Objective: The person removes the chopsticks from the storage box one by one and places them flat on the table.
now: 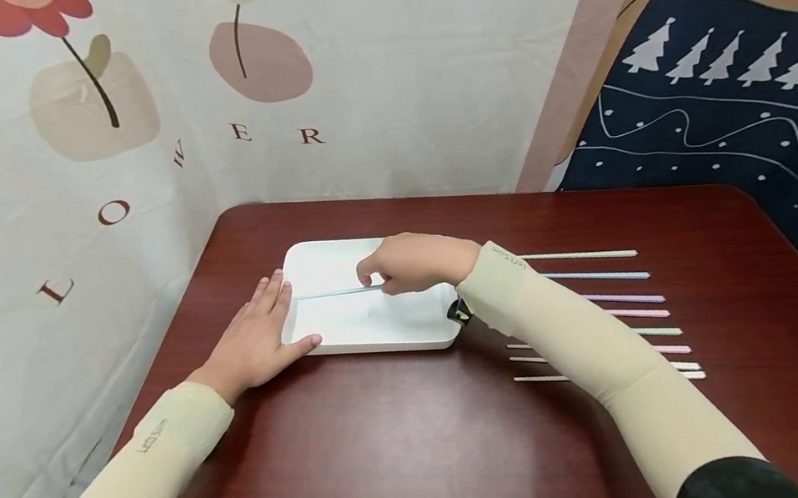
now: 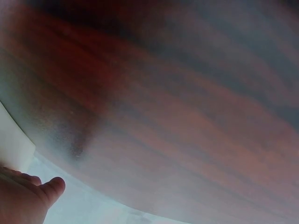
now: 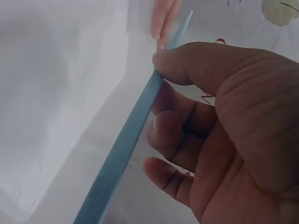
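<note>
In the head view a white shallow tray [image 1: 373,341] rests on the table. My left hand [image 1: 255,339] lies against its left end, fingers extended and thumb along the near edge. A long, thin light-blue stick [image 1: 332,293] runs crosswise over the middle of the tray. My right hand [image 1: 419,259] pinches that stick from above between thumb and fingers. Up close in the right wrist view, the blue stick [image 3: 124,144] looks flat and narrow, with the thumb on it and the other fingers curled below. Only the left thumb and some fingertips [image 2: 55,186] appear in the left wrist view.
Several thin sticks in pale green, blue, purple, pink and white, such as a purple stick [image 1: 625,298], lie in a row on the right, partly hidden by my right arm. Cloth hangings with flower and tree prints stand behind the dark red table [image 1: 394,443].
</note>
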Demonstrator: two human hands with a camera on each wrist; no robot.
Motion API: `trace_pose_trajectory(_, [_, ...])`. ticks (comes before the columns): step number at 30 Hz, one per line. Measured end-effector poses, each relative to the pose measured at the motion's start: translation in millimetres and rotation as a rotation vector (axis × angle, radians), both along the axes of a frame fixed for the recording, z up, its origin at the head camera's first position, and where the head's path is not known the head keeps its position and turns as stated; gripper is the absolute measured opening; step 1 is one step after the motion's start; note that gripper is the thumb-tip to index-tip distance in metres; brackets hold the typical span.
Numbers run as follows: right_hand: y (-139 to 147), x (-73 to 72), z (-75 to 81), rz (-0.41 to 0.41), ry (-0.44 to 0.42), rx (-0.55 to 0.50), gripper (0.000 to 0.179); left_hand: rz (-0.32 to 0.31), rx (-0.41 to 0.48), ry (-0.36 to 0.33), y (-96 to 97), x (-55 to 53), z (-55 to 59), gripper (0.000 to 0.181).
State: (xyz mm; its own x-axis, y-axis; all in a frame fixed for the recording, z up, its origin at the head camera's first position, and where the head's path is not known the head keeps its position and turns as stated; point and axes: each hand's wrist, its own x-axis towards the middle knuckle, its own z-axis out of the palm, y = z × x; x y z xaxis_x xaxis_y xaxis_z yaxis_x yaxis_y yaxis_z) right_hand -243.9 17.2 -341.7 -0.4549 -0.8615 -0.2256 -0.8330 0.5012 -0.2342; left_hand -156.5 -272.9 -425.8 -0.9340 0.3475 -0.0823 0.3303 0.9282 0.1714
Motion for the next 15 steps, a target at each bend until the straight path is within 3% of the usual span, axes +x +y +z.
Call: trace_pose_trajectory(15, [47.2, 10.1, 16.4, -0.058, -0.035, -0.102, 0.025, -0.008, -0.003, 0.006, 1.0, -1.7, 1.0, 0.106])
